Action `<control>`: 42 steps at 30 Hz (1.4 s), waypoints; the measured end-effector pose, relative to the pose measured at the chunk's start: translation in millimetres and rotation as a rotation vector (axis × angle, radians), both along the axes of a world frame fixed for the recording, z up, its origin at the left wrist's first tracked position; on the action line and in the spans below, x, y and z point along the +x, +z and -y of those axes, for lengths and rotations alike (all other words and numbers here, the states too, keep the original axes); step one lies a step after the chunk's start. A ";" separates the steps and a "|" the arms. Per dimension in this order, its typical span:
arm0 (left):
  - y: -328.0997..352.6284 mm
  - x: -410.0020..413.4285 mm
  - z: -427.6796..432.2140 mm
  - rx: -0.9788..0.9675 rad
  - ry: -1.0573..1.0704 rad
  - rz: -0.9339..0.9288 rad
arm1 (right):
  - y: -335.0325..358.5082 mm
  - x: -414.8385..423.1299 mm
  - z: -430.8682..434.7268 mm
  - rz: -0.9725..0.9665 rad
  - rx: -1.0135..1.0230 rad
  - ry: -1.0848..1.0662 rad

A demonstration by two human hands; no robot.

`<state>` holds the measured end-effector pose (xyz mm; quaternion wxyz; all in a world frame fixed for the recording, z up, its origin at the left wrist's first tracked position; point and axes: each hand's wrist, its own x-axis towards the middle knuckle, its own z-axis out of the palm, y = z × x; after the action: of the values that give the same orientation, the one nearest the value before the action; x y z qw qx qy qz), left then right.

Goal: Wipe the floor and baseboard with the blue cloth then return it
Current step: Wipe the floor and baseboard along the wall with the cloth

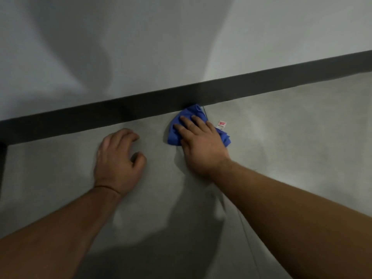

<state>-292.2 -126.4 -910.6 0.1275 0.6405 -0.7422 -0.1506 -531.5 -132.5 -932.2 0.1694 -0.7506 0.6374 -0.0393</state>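
Two hands low: right hand flat-fingered on blue cloth against baseboard, left hand empty, fingers curled.

Not much to read here, honestly. The only printed thing is a small white tag lying on the grey floor just right of the blue cloth, close to the dark baseboard. It has some red print up top, looks like a logo or brand mark, and maybe a fainter line underneath, but it's way too small and blurry to make out any letters. Can't tell whether the tag is sewn to the cloth or separate. No other text, numbers or signs anywhere.
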 end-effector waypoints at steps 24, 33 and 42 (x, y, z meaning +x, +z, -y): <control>-14.7 26.4 -1.5 -0.055 -0.048 0.120 | 6.8 34.2 32.2 -0.060 -0.163 -0.320; -12.1 25.3 -2.1 -0.092 0.002 0.069 | 13.9 109.5 41.7 0.004 -0.102 -0.016; -19.2 35.8 -28.9 -0.088 0.285 0.055 | 11.4 144.8 46.7 -0.074 -0.089 0.131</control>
<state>-256.4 -97.6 -929.8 0.1552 0.7372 -0.6526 -0.0807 -386.7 -179.3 -920.9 0.1145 -0.7985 0.5903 -0.0284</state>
